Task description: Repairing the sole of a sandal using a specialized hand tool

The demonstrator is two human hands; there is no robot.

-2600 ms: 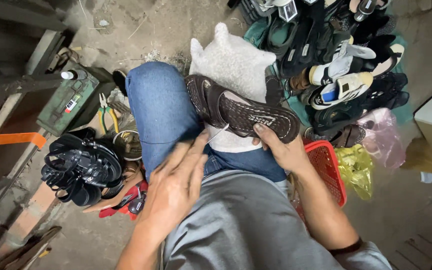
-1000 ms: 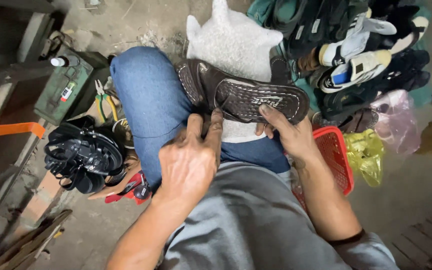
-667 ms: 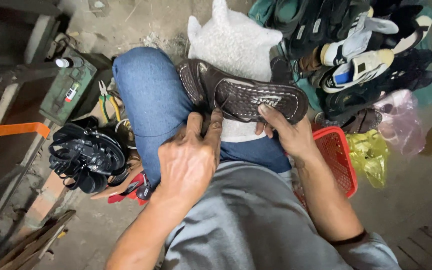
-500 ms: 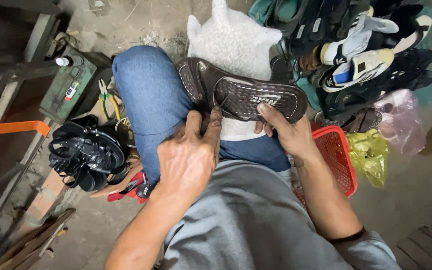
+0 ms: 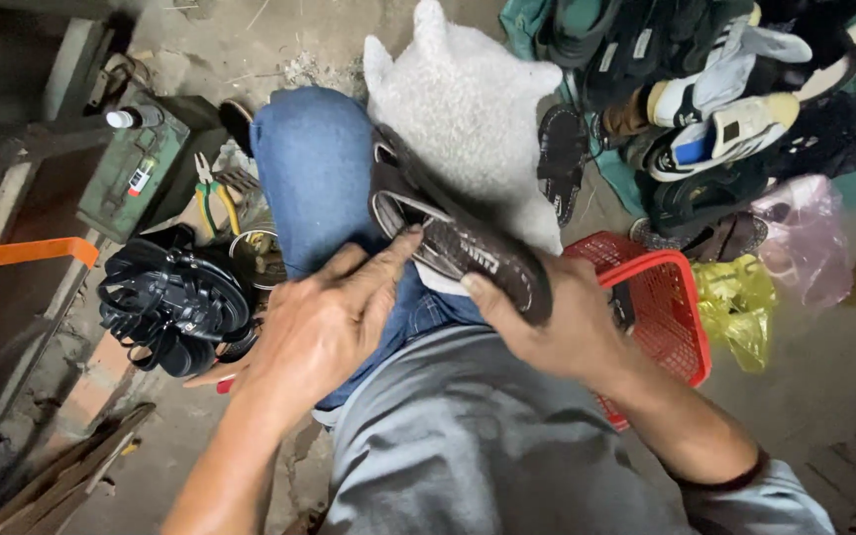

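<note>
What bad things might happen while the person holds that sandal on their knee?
The dark sandal is tilted on the knee, held by the right hand and only touched by the left hand's fingers, so it might slip off onto the dirty floor. If it falls to the person's right, it could land in the red basket, or get mixed up with the pile of shoes beyond.

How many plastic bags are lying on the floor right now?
2: a pink plastic bag beside the shoe pile, and a yellow plastic bag next to the red basket. More may be hidden.
</note>
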